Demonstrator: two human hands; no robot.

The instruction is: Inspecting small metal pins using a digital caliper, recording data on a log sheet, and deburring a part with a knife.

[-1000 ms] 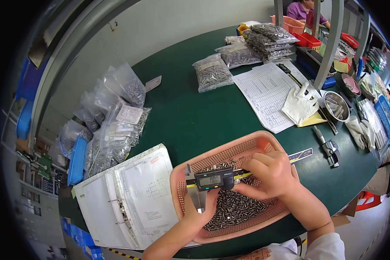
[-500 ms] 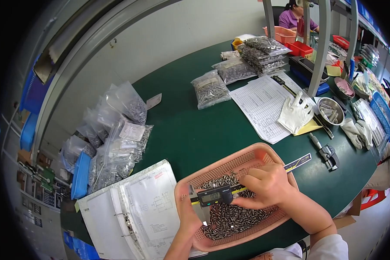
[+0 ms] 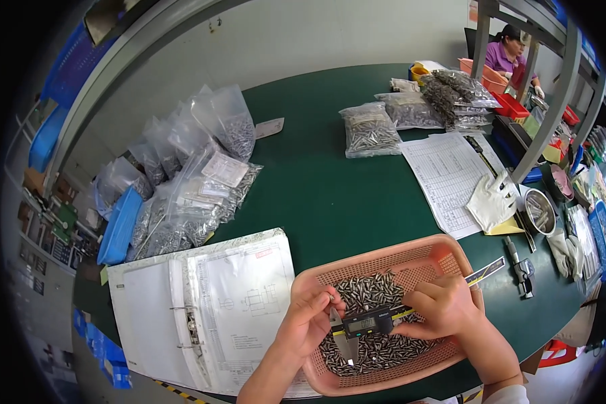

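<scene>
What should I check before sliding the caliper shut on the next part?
1. Right hand grips the digital caliper: ok.
2. Left hand holds a small metal part at the caliper jaws: ok.
3. Part seated squarely between the jaws: cannot tell, too small.
4. Display readable: not ok, digits blurred.
5. Pink basket of metal parts sits flat on the green table: ok.
6. Open binder with drawing beside the basket: ok.

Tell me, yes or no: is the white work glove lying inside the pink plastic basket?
No, the white work glove lies on the green table beyond the pink plastic basket, which holds small metal screws.
</scene>
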